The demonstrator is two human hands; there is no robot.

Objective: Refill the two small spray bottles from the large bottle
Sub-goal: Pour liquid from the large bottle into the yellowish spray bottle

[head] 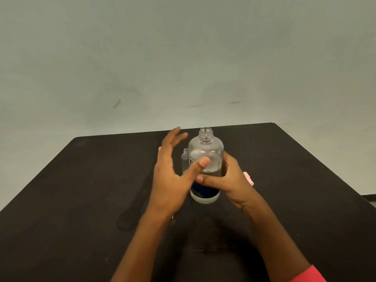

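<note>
The large clear bottle (206, 151) stands upright on the black table (81, 190), uncapped, with a dark blue label low on its body. My right hand (227, 180) grips its lower half from the right. My left hand (173, 176) is beside the bottle on the left, fingers spread and straight, thumb stretched across the bottle's front. A small clear spray bottle (185, 158), its neck open, stands just behind and left of the large one, partly hidden by my left hand. Only one small bottle shows.
A pink object (249, 178) lies on the table just right of my right hand, mostly hidden by it. The table's far edge (223, 127) runs close behind the bottles, with a pale wall beyond.
</note>
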